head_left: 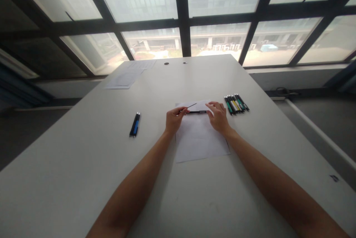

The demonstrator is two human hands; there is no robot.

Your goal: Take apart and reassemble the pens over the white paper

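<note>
Between my hands a black pen [197,112] lies sideways across the upper part of a white sheet of paper [201,145]. My left hand [175,118] is closed in a pinch on a thin dark rod [192,105], which looks like a pen refill and slants up to the right above the pen. At the pen's right end is my right hand [219,117], its thumb and fingers apart. Its thumb is close to the pen; whether they touch I cannot tell.
A row of several pens [236,104] with green, white and yellow parts lies to the right. Left of the paper are black and blue pens [135,124]. More paper sheets [125,76] lie at the white table's [91,138] far left, by the windows.
</note>
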